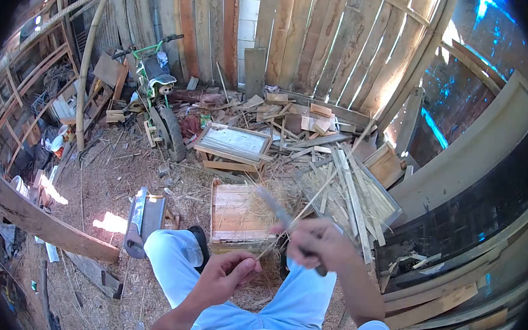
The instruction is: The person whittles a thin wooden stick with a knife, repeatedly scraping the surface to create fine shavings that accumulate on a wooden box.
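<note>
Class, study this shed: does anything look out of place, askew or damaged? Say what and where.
Yes. Wood scraps lie strewn at all angles below the plank wall, and a small motorbike stands among the clutter, odd for a workplace. The right hand grips a knife, the left hand a thin strip.

The knife [273, 206] has a dull grey metal blade; the strip [302, 211] is pale, dry, fibrous wood. At 12 o'clock, the plank wall [299, 31] is rough weathered timber; the trousers [293, 304] are matt cloth.
</note>
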Motion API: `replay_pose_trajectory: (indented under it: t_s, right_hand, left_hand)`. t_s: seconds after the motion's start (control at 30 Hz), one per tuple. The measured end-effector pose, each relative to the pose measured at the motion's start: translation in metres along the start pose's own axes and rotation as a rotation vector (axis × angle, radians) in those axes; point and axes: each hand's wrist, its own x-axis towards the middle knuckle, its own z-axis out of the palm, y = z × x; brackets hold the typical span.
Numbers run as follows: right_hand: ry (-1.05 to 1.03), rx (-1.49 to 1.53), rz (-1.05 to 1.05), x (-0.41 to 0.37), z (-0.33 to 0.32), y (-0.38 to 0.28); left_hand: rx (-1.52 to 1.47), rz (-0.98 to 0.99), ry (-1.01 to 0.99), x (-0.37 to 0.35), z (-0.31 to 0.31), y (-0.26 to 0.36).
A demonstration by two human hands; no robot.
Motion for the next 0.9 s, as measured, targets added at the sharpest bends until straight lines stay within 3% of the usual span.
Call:
replay_pose_trajectory:
  t_s: [0.13, 0.23, 0.33, 0.5, 0.67, 0.9]
  right_hand:
    - [-0.038, -0.065, 0.081, 0.002, 0.008, 0.007]
    - [0.159, 0.006, -0.084, -0.004, -0.012, -0.007]
    - [0.177, 0.118, -0.125, -0.009, -0.022, -0.015]
    - [-0.075, -0.034, 0.036, -0.002, 0.009, 0.004]
    - [-0.030, 0.042, 0.061, -0.004, 0.008, -0.006]
    - [-0.012, -0.089, 0.092, -0.002, 0.007, -0.014]
  left_hand:
    - [-0.197, -0.068, -0.136, 0.000, -0.003, 0.007]
    - [-0.137, -0.037, -0.150, -0.003, -0.005, 0.004]
    - [-0.134, -0.047, -0.162, -0.005, -0.006, 0.004]
    - [-0.123, -0.093, -0.186, 0.001, 0.001, 0.006]
    - [-0.108, -0.084, -0.195, 0.000, 0.001, 0.012]
    - [-0.122, -0.060, -0.166, 0.000, 0.002, 0.009]
